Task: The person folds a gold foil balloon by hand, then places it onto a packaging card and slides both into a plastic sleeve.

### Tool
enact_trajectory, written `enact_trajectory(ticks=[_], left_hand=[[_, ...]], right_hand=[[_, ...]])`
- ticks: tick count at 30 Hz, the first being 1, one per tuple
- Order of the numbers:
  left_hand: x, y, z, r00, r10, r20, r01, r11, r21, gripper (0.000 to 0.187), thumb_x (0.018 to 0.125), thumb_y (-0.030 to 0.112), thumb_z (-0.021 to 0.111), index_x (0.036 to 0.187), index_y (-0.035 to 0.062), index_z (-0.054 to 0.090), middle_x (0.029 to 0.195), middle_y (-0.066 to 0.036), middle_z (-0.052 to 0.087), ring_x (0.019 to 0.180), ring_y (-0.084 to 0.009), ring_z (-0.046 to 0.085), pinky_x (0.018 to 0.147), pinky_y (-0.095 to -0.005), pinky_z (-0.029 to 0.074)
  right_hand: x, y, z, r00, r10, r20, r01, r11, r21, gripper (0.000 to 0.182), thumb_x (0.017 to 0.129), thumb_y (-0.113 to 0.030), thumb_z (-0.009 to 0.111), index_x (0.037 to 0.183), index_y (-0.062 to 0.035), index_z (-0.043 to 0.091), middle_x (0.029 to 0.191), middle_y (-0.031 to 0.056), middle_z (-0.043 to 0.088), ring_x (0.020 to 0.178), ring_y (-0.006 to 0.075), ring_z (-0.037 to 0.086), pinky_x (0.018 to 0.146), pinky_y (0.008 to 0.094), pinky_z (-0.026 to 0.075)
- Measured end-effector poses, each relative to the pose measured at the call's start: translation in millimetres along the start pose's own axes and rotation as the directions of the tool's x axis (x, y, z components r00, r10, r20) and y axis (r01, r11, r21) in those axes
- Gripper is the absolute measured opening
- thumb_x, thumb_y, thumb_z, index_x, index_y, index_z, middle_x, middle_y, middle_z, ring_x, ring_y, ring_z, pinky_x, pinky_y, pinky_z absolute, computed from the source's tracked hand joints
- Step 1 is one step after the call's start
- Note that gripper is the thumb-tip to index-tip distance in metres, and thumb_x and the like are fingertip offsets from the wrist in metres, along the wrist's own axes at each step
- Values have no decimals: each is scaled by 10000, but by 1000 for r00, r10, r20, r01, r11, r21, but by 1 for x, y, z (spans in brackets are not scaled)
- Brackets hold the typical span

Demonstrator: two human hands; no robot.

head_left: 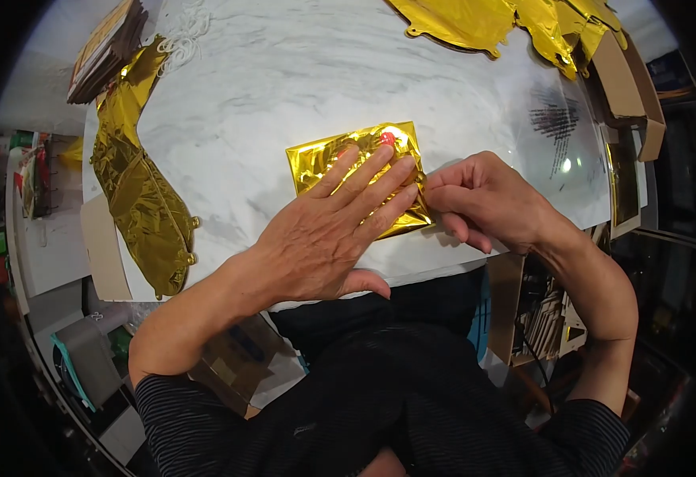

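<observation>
A gold foil balloon, folded into a flat rectangle with a red mark near its top, lies near the front edge of the marbled white table. My left hand is spread flat over it, fingers pressing on the foil and thumb out to the side. At the foil's right edge is my right hand, its fingers curled and thumb and forefinger pinched together at the rim. The exact pinch point is partly hidden by the fingers.
Unfolded gold foil balloons lie at the left and at the top right. White string and a stack of cards sit at the top left. A clear printed plastic bag and an opened cardboard box are at the right.
</observation>
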State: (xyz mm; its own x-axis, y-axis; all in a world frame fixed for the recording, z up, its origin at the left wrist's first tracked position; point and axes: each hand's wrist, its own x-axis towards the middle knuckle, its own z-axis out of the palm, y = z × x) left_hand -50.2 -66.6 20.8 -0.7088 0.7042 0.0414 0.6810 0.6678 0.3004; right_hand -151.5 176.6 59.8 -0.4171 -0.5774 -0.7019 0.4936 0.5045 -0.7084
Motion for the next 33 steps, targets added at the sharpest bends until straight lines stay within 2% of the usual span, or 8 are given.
enact_trajectory(ticks=[7,13,16,20,26,29,31,33], left_hand=[[2,1,-3,1000,-3,24,2,1000,31,1182,837,822,543,1625,-27,312,1704,-222,308,1613,-437,208,1327,-571,151],[1,1,-2,1000,-8,22,9,1000,-20,1190,826,794,590,1639,-23,292,1712,-217,294,1617,-426,201,1329,-568,151],[1,1,-2,999,-16,28,16,1000,-22,1193,823,785,602,1644,-20,286,1715,-213,289,1620,-421,195,1330,-567,148],[1,1,-3,999,-15,35,16,1000,-23,1193,822,785,599,1649,-12,277,1722,-201,285,1623,-416,184,1332,-564,140],[0,0,-2,999,-12,44,13,999,-30,1184,835,788,577,1656,-6,264,1730,-183,282,1628,-411,173,1333,-559,136],[0,0,-2,999,-11,33,12,999,-39,1179,839,794,561,1659,0,266,1730,-178,286,1629,-408,171,1333,-557,137],[-1,1,-2,999,-18,29,19,999,-47,1178,840,797,555,1661,4,267,1730,-175,289,1630,-406,170,1332,-555,137],[0,1,-3,999,-16,35,17,999,-38,1173,838,799,550,1661,9,280,1730,-168,294,1631,-403,170,1333,-554,136]], right_hand=[[2,-11,0,999,35,9,-33,980,-197,276,1072,-169,590,872,10,655,658,50,677,442,84,581,434,224,473],[-3,-11,9,989,-28,-145,5,987,-160,274,1076,-145,579,874,23,656,683,73,699,482,108,643,449,236,511],[0,-7,6,994,-47,-102,34,992,-122,315,1037,-171,584,824,45,666,702,103,713,533,138,685,494,272,576],[3,-14,3,998,-40,-43,34,988,-147,305,1031,-152,570,815,39,669,696,102,712,524,134,678,489,272,567],[6,-23,6,998,-5,-68,-22,921,-389,308,994,-143,595,775,53,686,623,95,687,492,139,662,473,286,530],[4,-19,9,985,-63,-159,-29,857,-515,331,1028,-189,642,792,39,681,571,55,649,426,114,581,444,254,472],[5,-4,1,933,-299,-200,69,695,-715,289,1014,-189,677,835,36,705,585,53,655,467,97,590,463,254,471],[5,11,3,899,-383,-211,129,693,-709,263,1009,-181,689,856,31,714,607,42,663,497,82,595,469,249,468]])
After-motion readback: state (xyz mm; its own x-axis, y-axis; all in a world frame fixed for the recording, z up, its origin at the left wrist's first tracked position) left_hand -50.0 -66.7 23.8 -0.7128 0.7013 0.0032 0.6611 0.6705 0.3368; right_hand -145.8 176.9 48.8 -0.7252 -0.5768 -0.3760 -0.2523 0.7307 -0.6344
